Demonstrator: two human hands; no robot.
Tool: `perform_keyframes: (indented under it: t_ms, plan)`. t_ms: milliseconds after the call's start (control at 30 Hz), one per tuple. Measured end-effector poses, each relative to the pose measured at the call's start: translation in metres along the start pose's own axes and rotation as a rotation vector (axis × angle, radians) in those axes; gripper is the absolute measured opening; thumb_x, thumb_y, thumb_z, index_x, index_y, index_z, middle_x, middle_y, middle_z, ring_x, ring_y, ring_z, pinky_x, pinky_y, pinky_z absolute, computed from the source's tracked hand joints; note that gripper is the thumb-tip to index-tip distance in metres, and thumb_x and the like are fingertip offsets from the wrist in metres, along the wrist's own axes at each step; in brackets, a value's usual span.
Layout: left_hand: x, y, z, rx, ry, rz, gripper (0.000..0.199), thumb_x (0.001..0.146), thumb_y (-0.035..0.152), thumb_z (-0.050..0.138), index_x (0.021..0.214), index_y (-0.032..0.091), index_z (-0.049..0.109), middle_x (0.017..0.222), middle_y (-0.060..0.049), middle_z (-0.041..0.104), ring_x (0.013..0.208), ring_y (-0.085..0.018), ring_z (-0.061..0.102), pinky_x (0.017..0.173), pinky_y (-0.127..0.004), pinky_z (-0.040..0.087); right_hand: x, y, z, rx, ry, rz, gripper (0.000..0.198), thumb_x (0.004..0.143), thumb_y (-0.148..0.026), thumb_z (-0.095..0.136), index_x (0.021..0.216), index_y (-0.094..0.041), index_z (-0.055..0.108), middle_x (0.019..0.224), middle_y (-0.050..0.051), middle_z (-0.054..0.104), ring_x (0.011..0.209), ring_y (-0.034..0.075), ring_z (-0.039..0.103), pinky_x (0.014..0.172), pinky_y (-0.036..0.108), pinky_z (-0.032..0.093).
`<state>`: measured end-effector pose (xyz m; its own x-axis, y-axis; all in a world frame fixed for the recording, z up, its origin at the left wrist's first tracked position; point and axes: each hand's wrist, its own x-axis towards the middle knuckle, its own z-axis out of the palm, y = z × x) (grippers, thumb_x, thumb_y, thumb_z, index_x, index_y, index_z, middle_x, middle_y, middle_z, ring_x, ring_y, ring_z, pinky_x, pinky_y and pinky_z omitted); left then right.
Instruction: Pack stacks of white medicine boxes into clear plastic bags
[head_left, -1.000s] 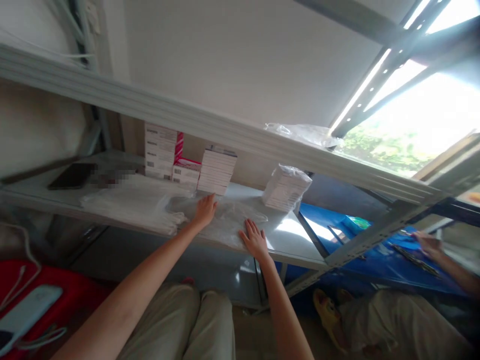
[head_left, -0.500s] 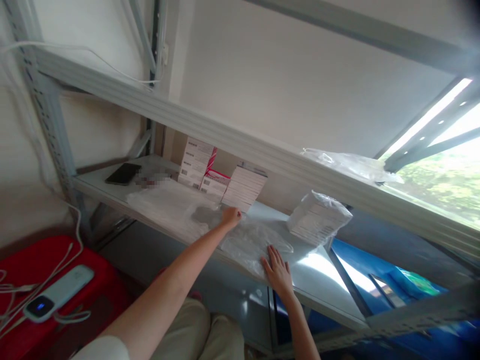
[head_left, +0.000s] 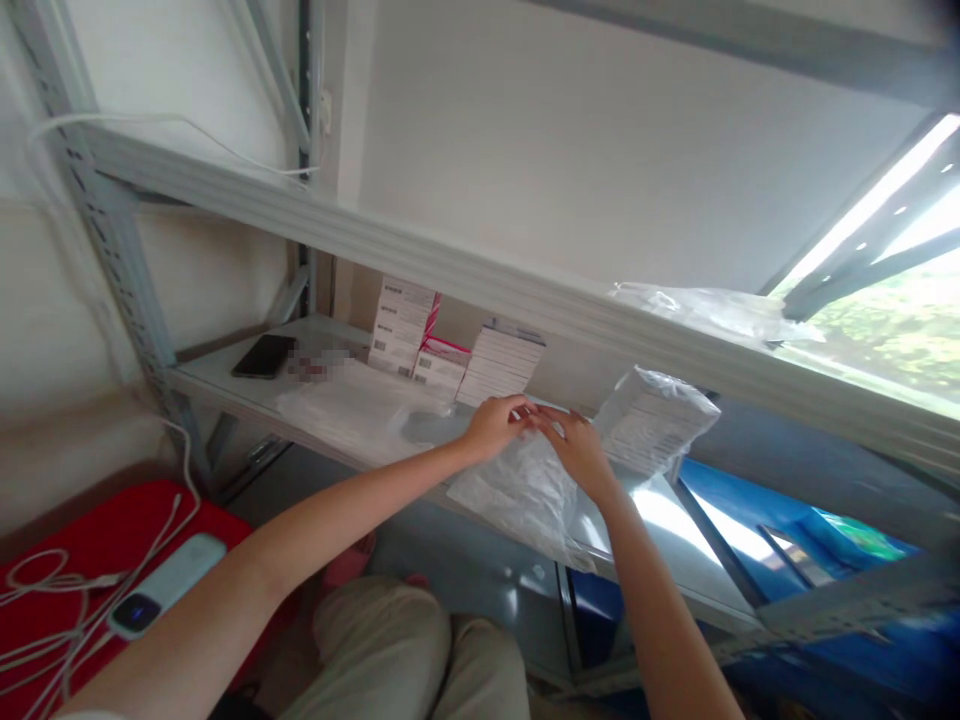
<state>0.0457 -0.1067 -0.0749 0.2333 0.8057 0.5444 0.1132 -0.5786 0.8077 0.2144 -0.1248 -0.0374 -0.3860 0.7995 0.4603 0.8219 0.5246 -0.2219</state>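
Note:
A clear plastic bag lies crumpled on the grey metal shelf, its front part hanging at the shelf edge. My left hand and my right hand meet at the bag's far end, fingers closed in a pinch on the plastic. The exact grip at the fingertips is too small to see. Just behind my left hand stands a stack of thin white boxes. To the right of my right hand, another stack of boxes sits inside a clear bag.
White and pink boxes stand at the back. More clear plastic bags and a black phone lie on the left. An upper shelf beam crosses above my hands. A power bank with cables rests on a red surface.
My right hand has moved from flat on the bag up to my left hand, and its fingers have closed. The bag's far end is now lifted between both hands.

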Motion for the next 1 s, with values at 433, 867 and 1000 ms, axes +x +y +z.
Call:
perform_keyframes:
  t_ms: [433, 867, 1000]
  plan:
    - [-0.090, 0.014, -0.103, -0.270, -0.172, -0.239, 0.049, 0.078, 0.054, 0.064, 0.111, 0.017, 0.061, 0.067, 0.001, 0.063, 0.055, -0.010, 0.054, 0.051, -0.019, 0.038, 0.034, -0.069, 0.013, 0.167, 0.066, 0.078, 0.039, 0.089, -0.045, 0.041, 0.084, -0.019, 0.069, 0.059, 0.001, 0.063, 0.052, 0.014, 0.056, 0.055, 0.023, 0.037]
    - [-0.170, -0.024, -0.244, -0.248, 0.143, -0.622, 0.072, 0.067, 0.073, 0.060, 0.105, 0.012, 0.064, 0.083, -0.011, 0.074, 0.044, -0.013, 0.059, 0.046, -0.023, 0.043, 0.184, -0.164, 0.133, -0.119, -0.132, -0.016, 0.031, 0.094, -0.040, 0.044, 0.104, -0.024, 0.069, 0.093, 0.004, 0.073, 0.085, 0.018, 0.066, 0.073, 0.024, 0.044]
    - [-0.176, -0.034, -0.266, -0.157, 0.322, -0.672, 0.072, 0.068, 0.074, 0.054, 0.100, 0.011, 0.067, 0.076, -0.010, 0.073, 0.044, -0.014, 0.059, 0.048, -0.024, 0.044, 0.222, -0.194, 0.180, -0.183, -0.209, -0.022, 0.034, 0.096, -0.040, 0.040, 0.109, -0.025, 0.068, 0.100, 0.006, 0.072, 0.093, 0.019, 0.066, 0.077, 0.026, 0.046]
